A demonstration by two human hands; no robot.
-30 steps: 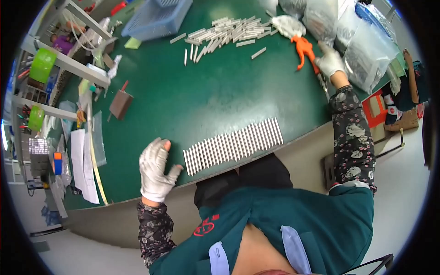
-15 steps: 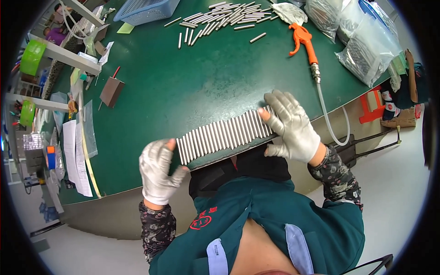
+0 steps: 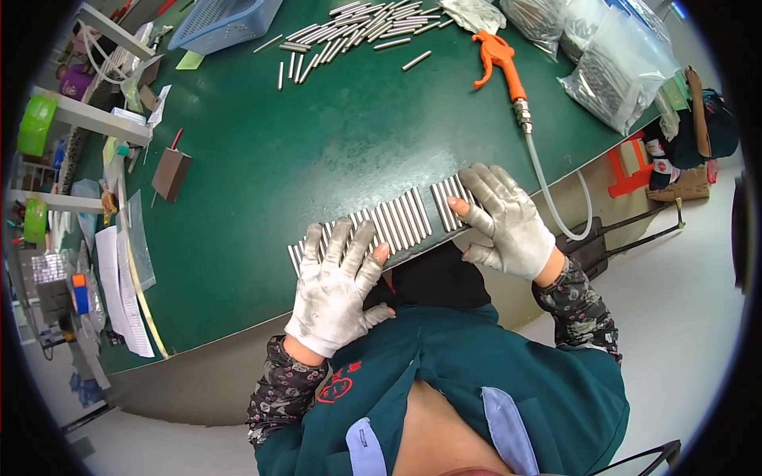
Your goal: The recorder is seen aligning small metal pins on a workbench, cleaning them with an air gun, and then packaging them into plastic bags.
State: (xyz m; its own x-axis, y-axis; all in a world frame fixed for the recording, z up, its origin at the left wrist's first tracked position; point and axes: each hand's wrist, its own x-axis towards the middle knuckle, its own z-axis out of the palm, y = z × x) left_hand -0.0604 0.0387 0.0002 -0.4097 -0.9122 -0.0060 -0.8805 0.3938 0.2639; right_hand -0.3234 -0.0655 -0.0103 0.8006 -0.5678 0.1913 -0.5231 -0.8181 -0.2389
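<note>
A row of short metal rods lies side by side along the near edge of the green table. My left hand, in a pale glove with the thumb tip bare, rests flat over the row's left part, fingers spread. The rods under it are partly hidden. At the right end a small group of rods stands apart from the rest by a narrow gap. My right hand, gloved the same way, touches this group with its thumb, the other fingers stretched out beyond it.
Farther off lies a loose pile of rods near a blue plastic basket. An orange air gun with a hose lies at the right, beside plastic bags of rods. A brown block and papers sit at the left.
My left hand has moved from beside the row's left end to lie over the rods. A gap has opened in the row near my right hand. The whole view has shifted slightly.
</note>
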